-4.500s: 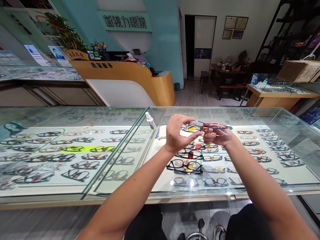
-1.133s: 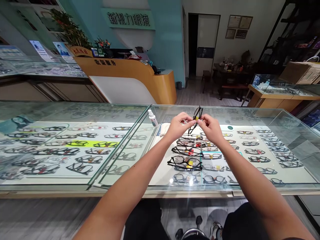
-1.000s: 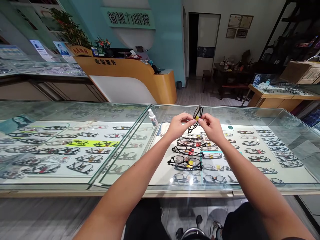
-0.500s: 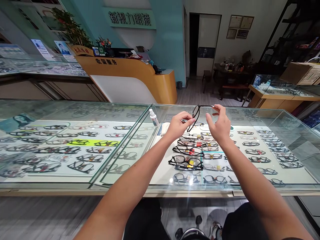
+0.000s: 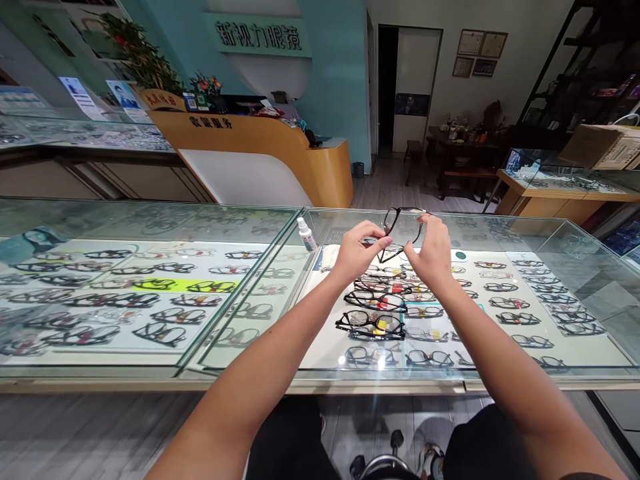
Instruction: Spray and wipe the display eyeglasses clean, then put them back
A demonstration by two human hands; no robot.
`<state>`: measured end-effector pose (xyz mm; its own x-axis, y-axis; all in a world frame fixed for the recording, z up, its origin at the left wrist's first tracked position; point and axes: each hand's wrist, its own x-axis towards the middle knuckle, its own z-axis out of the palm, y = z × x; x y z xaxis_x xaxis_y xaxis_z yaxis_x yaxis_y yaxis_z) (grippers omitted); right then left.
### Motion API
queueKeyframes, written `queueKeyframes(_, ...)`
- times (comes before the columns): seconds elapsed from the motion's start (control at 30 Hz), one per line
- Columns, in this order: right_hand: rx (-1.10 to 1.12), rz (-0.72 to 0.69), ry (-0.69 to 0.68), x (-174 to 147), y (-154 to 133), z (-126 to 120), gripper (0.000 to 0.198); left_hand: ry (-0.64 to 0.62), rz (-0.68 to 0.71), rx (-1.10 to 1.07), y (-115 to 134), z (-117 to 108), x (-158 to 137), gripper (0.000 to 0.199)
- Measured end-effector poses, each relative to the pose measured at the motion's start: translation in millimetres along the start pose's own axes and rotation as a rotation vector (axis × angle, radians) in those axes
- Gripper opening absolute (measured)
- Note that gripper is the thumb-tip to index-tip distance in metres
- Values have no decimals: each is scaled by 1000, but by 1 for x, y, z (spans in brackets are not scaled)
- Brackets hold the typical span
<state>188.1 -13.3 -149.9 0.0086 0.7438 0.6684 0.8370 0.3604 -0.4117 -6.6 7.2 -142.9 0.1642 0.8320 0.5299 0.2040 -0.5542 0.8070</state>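
A pair of black-framed eyeglasses [image 5: 392,222] is held up above the glass display counter, its temples pointing to the right. My left hand [image 5: 361,252] pinches the front of the frame between thumb and fingers. At the other side, my right hand [image 5: 431,250] has its fingers at the temple ends, with the thumb lower down; its fingertips partly hide the tips. Beneath both hands lie several eyeglasses, including a black pair with a yellow tag [image 5: 371,325] and one with a red tag [image 5: 377,301].
A white spray bottle [image 5: 307,235] stands on the counter left of my hands, close to a rolled white cloth [image 5: 330,257]. The glass display counter [image 5: 320,385] spans the view, with more frames inside to both sides. Beyond it is a wooden reception desk [image 5: 330,170].
My right hand has moved left and slightly down, its fingers closing onto the temples. The eyeglasses have turned, so both temples now show, spread apart. My left hand keeps its hold.
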Motion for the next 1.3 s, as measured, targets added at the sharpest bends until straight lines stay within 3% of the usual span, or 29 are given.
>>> queueKeyframes(0.23, -29, 45, -169, 0, -1, -1, 50, 121, 46, -59, -9, -2, 5, 45)
queueKeyframes(0.5, 329, -106, -318, -3, -16, 1, 41, -49, 44, -138, -10, 3, 3, 48)
queueKeyframes(0.7, 529, -61, -357, -9, -20, 9, 36, -89, 52, -198, -11, 1, 4, 43)
queueKeyframes(0.87, 573, -39, -335, -7, -18, 10, 32, -62, 107, -40, -8, 3, 0, 41)
queueKeyframes(1.0, 598, -5, -301, -4, -16, 7, 39, 67, 262, 250, -3, -1, -3, 36)
queueKeyframes(1.1, 580, 7, -274, -2, -14, 3, 42, 239, 337, 428, -7, -14, 1, 41)
queueKeyframes(1.17, 567, 18, -266, -2, -13, 2, 42, 407, 310, 479, -14, -27, 7, 46)
queueKeyframes(1.3, 550, 27, -260, -2, -12, 3, 42, 679, 131, 477, -35, -49, 18, 74)
